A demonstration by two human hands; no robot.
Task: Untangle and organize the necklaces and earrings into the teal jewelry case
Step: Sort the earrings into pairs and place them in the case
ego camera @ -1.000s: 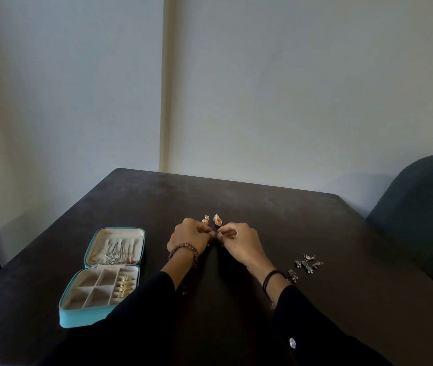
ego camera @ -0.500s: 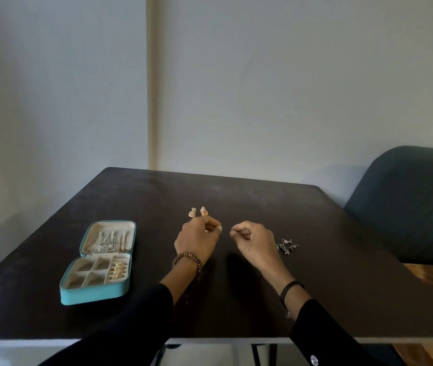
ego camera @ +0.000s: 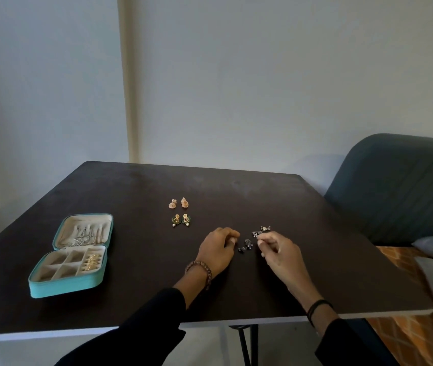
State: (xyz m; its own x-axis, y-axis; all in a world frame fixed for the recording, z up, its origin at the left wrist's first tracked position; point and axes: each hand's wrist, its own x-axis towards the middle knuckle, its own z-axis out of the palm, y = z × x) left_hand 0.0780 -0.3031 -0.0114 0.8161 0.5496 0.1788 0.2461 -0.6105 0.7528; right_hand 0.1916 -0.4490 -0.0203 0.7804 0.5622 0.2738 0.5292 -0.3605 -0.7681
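We see the teal jewelry case (ego camera: 68, 287) lying open on the left of the dark surface (ego camera: 315, 220), well apart from both hands. Its raised lid holds silver necklaces (ego camera: 83, 235), and gold earrings (ego camera: 92, 261) sit in the right-hand column of its tray, beside the square compartments.

Near the middle of the surface lies a rose-gold pair of earrings (ego camera: 178, 203), and just nearer to us a green and gold pair (ego camera: 181, 220), both out of the case.

The left hand (ego camera: 218, 249) rests on the surface with its fingers curled in and the thumb against the fingertips. We cannot tell whether that grip pinches anything. A beaded bracelet (ego camera: 199, 270) circles its wrist.

The right hand (ego camera: 278, 249) also has its fingers curled, the fingertips (ego camera: 262, 240) right at the near edge of a silver cluster (ego camera: 261, 230). We cannot tell whether this grip is pinching the cluster or only meeting it. A black band (ego camera: 318, 309) sits on this wrist.

Between the two hands lie small dark earrings (ego camera: 245, 245), close to both sets of fingers. A dark teal chair (ego camera: 395, 188) stands to the right of the surface.
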